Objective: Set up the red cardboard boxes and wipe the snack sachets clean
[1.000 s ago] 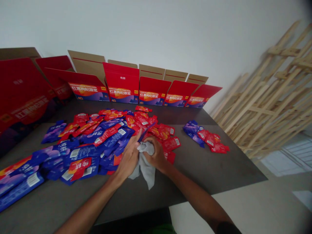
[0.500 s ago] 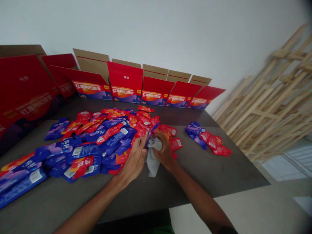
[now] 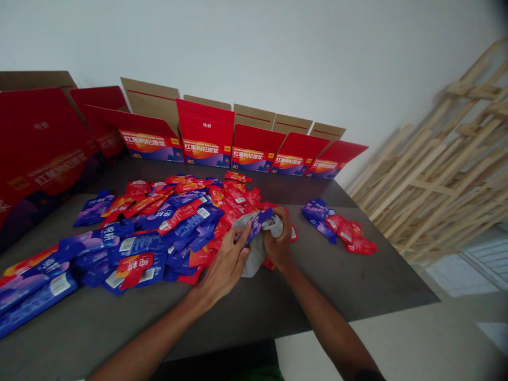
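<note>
Between my two hands is a blue-purple pouch (image 3: 259, 222), held up over the table. My left hand (image 3: 227, 260) pinches its lower end, thumb and fingers closed. A grey cloth (image 3: 254, 259) is bunched in my right hand (image 3: 278, 244), whose fingers are curled around it at the pouch's upper end. The cloth also hangs behind the pouch and down below it. Just left of my hands spreads a heap of red pouches (image 3: 180, 214) and blue pouches (image 3: 138, 246). A few red pouches are partly hidden behind my right hand.
Open red cartons (image 3: 256, 151) stand in a row along the wall, with a larger red carton (image 3: 43, 143) at the left. To the right lies a small group of blue pouches (image 3: 318, 217) and red pouches (image 3: 351, 235) on the dark table (image 3: 381, 286). Wooden frames (image 3: 440, 174) lean beyond the table's right edge.
My right hand has moved slightly right and up with the cloth. The pouch has turned so its printed face shows, and the cloth is now spread behind it.
</note>
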`<action>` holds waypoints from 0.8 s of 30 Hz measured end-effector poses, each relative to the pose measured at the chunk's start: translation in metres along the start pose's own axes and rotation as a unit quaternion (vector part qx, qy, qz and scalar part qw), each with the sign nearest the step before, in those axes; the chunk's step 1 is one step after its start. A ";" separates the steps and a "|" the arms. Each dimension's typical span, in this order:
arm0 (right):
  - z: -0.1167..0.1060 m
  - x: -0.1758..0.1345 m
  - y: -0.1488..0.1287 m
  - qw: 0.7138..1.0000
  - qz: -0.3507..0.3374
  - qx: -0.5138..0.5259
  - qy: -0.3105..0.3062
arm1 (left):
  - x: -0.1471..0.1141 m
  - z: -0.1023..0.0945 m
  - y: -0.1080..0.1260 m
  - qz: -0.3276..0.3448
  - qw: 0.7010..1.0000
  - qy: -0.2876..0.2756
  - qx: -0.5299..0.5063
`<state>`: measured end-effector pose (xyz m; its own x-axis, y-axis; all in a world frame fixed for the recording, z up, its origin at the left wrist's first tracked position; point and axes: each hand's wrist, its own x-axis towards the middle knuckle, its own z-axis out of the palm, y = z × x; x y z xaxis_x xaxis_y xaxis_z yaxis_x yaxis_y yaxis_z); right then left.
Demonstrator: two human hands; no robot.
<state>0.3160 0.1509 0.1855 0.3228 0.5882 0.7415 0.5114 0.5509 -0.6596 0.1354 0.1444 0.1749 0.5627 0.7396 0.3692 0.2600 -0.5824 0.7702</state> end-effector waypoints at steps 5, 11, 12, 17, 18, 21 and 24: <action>0.002 0.002 -0.004 0.998 -0.009 0.014 -0.057 | 0.000 -0.002 0.002 -0.012 1.000 0.008 -0.005; 0.010 -0.005 -0.006 0.972 -0.066 0.044 -0.219 | 0.004 -0.011 -0.007 -0.012 0.997 0.077 -0.008; 0.011 -0.006 -0.006 0.968 -0.069 0.042 -0.236 | 0.004 -0.012 -0.008 -0.012 0.997 0.080 -0.010; 0.005 -0.001 -0.007 0.984 -0.048 0.010 -0.171 | 0.003 -0.009 -0.005 -0.018 0.998 0.056 -0.015; 0.002 0.001 -0.007 0.990 -0.043 0.006 -0.135 | 0.002 -0.008 -0.003 -0.020 0.999 0.044 -0.016; -0.004 0.007 -0.006 0.998 -0.028 0.001 -0.051 | 0.000 -0.003 0.002 -0.023 1.000 0.007 -0.020; -0.006 0.010 -0.003 0.999 -0.018 -0.009 -0.031 | -0.001 0.000 0.003 -0.032 0.999 -0.010 -0.023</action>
<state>0.3222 0.1511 0.1957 0.2543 0.6042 0.7552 0.5354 0.5623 -0.6302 0.1353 0.1417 0.1767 0.5616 0.7680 0.3080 0.2595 -0.5169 0.8157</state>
